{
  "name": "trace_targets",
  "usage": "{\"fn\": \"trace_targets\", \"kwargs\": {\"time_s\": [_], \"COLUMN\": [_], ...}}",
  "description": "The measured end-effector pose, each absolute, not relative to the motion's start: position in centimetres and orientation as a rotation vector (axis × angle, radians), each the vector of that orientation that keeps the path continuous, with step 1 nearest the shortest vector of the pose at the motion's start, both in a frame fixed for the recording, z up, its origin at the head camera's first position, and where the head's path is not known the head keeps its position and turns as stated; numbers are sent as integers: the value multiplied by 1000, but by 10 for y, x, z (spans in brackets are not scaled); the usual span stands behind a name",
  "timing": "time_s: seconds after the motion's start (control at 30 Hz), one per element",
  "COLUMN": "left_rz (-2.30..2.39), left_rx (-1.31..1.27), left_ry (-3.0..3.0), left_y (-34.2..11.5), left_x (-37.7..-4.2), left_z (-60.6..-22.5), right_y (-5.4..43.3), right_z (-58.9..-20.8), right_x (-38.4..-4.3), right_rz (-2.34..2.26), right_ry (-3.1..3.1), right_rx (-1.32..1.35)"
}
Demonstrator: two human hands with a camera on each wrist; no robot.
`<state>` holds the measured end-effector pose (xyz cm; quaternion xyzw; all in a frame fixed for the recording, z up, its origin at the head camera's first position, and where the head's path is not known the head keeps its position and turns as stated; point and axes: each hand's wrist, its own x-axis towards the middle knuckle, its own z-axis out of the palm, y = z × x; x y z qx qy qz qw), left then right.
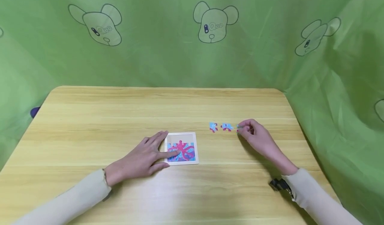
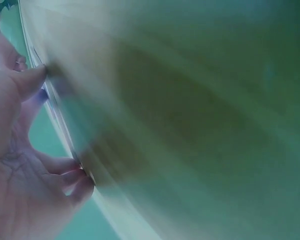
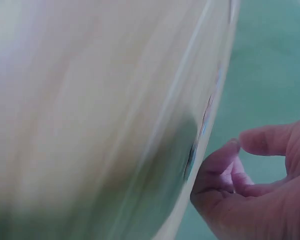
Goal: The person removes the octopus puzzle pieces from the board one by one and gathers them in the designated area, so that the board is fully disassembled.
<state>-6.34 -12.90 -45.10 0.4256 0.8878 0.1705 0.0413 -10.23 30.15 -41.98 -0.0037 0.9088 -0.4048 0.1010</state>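
Observation:
A small square picture puzzle (image 1: 192, 145) with a white frame lies on the table and shows a pink octopus on blue. My left hand (image 1: 141, 156) rests across its left side with fingers spread. One finger lies on the octopus, while the thumb and other fingertips touch the frame's border. The upper strip of the tray is bare. My right hand (image 1: 258, 136) is at a puzzle piece (image 1: 238, 127), which its fingertips partly hide. In the right wrist view its thumb and fingers are bent with tips close together; whether they pinch the piece cannot be told.
Two more blue and pink puzzle pieces, one (image 1: 213, 127) nearer the frame and another (image 1: 227, 127), lie left of my right hand. The wooden table (image 1: 120, 108) has rounded far corners. A green cloth (image 1: 165, 51) with bear outlines stands behind and beside it.

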Motion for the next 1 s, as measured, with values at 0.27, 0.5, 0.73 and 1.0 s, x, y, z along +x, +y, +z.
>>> {"fn": "trace_targets", "kwargs": {"time_s": [0.27,0.5,0.73,1.0], "left_rz": [670,735,690,641], "left_rx": [1206,1155,1065,1006], "left_ry": [2695,2691,2682,2783], "left_y": [-135,-140,-137,-130], "left_x": [-59,-60,-61,-62], "left_z": [-453,-453,-454,-453], "right_y": [258,215,183,150], "right_z": [-419,-424,-424,-425], "right_x": [-89,-85,-78,-81], "right_rz": [-1369,-1335,-1317,-1291], "right_ry": [2542,2510,2420,2325], "right_rx": [-93,-204,-336,-554]}}
